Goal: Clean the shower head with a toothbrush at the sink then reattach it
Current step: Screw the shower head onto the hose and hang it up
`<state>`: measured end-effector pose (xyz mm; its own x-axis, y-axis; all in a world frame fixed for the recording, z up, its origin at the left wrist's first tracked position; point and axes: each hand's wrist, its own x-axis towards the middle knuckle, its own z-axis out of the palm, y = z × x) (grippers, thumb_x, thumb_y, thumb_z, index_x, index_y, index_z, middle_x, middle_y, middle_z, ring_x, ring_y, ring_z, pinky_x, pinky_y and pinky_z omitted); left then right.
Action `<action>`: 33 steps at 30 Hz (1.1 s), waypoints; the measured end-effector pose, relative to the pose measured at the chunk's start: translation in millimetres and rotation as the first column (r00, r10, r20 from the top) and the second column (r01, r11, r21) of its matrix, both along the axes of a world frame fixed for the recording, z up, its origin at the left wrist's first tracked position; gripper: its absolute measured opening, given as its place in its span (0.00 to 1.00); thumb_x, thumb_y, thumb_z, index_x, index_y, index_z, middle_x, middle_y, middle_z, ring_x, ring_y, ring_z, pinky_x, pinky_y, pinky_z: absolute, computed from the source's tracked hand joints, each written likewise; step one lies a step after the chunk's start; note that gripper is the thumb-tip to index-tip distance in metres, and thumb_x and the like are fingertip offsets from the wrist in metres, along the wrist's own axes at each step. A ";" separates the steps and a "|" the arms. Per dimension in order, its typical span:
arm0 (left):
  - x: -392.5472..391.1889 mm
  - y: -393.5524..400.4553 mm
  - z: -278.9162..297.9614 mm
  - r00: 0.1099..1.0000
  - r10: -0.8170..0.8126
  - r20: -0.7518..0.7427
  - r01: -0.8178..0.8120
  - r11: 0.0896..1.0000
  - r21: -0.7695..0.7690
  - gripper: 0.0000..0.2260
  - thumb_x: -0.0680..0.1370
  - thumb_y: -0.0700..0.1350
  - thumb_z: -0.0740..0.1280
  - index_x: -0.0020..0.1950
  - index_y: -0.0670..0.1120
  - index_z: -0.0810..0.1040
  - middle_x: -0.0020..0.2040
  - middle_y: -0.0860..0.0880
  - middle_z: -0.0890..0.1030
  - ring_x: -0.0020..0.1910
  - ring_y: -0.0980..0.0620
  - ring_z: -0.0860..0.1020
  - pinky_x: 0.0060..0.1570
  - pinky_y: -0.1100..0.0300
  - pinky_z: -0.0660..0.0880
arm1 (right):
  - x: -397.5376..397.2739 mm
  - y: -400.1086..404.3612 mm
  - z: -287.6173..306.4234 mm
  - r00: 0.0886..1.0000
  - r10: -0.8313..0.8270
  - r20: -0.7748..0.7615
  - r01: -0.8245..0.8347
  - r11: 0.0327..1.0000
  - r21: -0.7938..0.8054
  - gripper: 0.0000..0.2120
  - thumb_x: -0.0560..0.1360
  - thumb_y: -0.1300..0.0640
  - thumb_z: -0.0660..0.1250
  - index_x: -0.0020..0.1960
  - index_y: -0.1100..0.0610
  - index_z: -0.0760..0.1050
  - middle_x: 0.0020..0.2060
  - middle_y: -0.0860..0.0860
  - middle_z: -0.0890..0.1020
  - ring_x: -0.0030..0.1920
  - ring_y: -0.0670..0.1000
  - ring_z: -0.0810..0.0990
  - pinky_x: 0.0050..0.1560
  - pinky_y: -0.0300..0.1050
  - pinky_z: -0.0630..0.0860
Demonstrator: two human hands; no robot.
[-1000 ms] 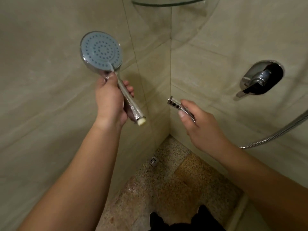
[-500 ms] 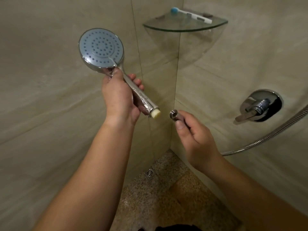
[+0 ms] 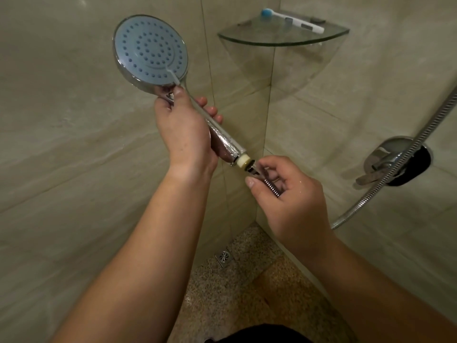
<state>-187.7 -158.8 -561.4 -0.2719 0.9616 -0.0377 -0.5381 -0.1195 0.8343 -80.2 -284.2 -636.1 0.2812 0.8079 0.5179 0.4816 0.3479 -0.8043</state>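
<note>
The shower head (image 3: 150, 49) has a round blue-grey face with several nozzle holes and a chrome handle. My left hand (image 3: 184, 129) grips that handle, face turned up toward me. The handle's cream threaded end (image 3: 243, 161) points down-right. My right hand (image 3: 286, 194) pinches the chrome nut of the metal hose (image 3: 395, 169) and holds it against that threaded end. A white toothbrush (image 3: 293, 21) with a blue head lies on the glass corner shelf (image 3: 282, 40).
Beige tiled walls meet in a corner behind my hands. A chrome mixer lever (image 3: 393, 162) sticks out of the right wall, with the hose looping in front of it. A small floor drain (image 3: 223, 258) sits in the speckled floor below.
My right hand brought the hose nut left and up until it met the handle's threaded end. My left hand lowered the shower head toward it. The view tilted up, showing the shelf.
</note>
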 end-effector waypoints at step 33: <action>16.8 -10.2 1.8 0.993 0.117 0.003 -0.117 0.988 0.097 0.06 0.86 0.43 0.57 0.50 0.46 0.69 0.37 0.45 0.74 0.28 0.51 0.72 0.30 0.58 0.72 | 3.8 1.1 18.0 1.000 -0.013 0.014 0.016 0.980 -0.199 0.12 0.75 0.48 0.72 0.54 0.48 0.73 0.36 0.45 0.81 0.34 0.46 0.80 0.36 0.50 0.78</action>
